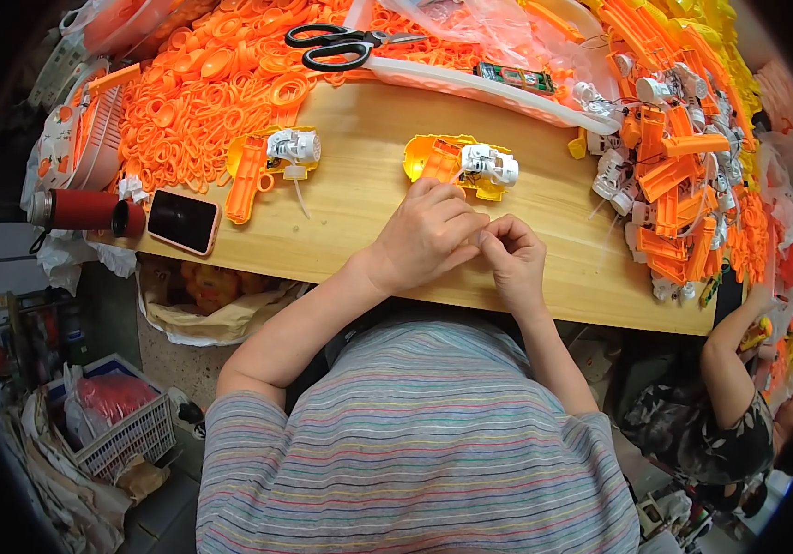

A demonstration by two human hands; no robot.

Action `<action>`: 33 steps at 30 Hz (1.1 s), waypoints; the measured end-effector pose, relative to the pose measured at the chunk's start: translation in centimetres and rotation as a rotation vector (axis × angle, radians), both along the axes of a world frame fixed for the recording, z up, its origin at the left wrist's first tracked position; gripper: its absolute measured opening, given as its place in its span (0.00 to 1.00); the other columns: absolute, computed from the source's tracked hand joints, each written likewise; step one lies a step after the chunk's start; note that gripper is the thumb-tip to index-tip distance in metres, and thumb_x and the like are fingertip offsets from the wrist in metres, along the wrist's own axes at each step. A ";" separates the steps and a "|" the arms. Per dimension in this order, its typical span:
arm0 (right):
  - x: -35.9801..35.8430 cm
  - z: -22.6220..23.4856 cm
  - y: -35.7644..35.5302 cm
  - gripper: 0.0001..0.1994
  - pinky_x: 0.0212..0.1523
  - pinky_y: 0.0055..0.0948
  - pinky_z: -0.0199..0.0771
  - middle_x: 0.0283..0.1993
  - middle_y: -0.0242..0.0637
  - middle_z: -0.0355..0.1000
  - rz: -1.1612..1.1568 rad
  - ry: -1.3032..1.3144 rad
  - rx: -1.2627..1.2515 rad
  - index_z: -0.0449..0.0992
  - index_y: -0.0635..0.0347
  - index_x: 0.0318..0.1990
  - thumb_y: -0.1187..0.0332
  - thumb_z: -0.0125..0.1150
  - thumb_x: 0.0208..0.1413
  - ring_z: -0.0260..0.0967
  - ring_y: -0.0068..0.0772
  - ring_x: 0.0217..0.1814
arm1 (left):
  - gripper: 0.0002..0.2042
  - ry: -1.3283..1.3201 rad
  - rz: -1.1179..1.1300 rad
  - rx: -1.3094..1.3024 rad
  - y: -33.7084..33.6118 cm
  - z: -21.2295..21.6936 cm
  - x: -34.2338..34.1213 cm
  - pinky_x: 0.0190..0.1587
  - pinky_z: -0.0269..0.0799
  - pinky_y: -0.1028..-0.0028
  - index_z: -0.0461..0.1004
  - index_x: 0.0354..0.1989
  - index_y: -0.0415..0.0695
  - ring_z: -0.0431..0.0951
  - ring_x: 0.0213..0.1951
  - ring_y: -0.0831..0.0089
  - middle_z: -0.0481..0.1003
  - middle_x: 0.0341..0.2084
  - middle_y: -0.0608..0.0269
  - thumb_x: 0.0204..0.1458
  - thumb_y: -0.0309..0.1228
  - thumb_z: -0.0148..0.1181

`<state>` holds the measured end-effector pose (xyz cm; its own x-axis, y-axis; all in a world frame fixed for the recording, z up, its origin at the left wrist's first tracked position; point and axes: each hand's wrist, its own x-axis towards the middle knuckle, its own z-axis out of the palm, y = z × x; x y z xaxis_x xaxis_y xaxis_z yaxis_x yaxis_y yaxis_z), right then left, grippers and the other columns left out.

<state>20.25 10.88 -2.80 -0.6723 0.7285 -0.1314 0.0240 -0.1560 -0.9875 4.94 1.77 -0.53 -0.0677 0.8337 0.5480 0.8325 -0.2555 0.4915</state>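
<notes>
- Position: the left hand (429,235) and the right hand (514,258) meet at the near half of the pale wooden tabletop (360,198), fingertips pressed together over something very small.
- Grip state: both hands are curled in a pinch. What they pinch cannot be told; the fingers cover it completely.
- Nearest workpiece: the yellow-and-orange plastic toy shell half with a white motor block (470,166) lies open side up, just beyond the left knuckles and apart from both hands.
- Second unit: a matching orange-and-yellow toy shell with white mechanism (272,162) lies further left, with a thin white strand trailing from it toward the table edge.
- Recommended practice: work the small part low over the table, close to the open shell, so a dropped piece lands on wood and not in the lap. Brace the wrists on the table edge for steadiness.
- Clear of the work: black-handled scissors (341,46) rest on the heap of orange plastic rings (212,92); a pink-cased smartphone (182,222) lies at the left edge.
- Hidden or uncertain: the pinched item, the palms and the shell's interior detail are unreadable. The right-hand pile of orange and white parts (683,175) is too tangled to separate. A second person's arm (729,355) is cut off at the lower right.
</notes>
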 end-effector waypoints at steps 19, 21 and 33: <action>0.7 1.3 6.7 0.15 0.53 0.25 0.66 0.49 0.37 0.69 -0.014 0.174 0.438 0.71 0.62 0.50 0.81 0.54 0.55 0.67 0.28 0.51 | 0.21 -0.048 0.119 -0.100 1.5 0.7 -2.2 0.45 0.68 0.65 0.79 0.46 0.49 0.73 0.42 0.65 0.73 0.34 0.61 0.40 0.33 0.72; -0.6 2.2 7.6 0.24 0.55 0.32 0.66 0.55 0.42 0.67 0.071 -0.056 0.982 0.71 0.60 0.54 0.84 0.56 0.46 0.65 0.38 0.57 | 0.20 -0.152 0.104 -0.152 1.2 0.9 -1.8 0.43 0.70 0.69 0.79 0.47 0.48 0.75 0.39 0.68 0.73 0.32 0.62 0.42 0.30 0.71; -2.4 1.2 9.9 0.33 0.63 0.44 0.64 0.61 0.46 0.65 0.413 -0.135 1.276 0.70 0.56 0.58 0.84 0.60 0.38 0.61 0.50 0.64 | 0.16 -1.408 -0.175 -0.540 0.7 2.1 -3.1 0.46 0.74 0.78 0.75 0.52 0.36 0.78 0.43 0.79 0.78 0.43 0.62 0.54 0.22 0.62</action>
<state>17.83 20.81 -1.63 -0.9064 0.1397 0.3986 -0.0463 0.9052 -0.4225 1.82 2.46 1.59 -0.1416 0.9601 -0.2410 -0.4018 0.1668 0.9004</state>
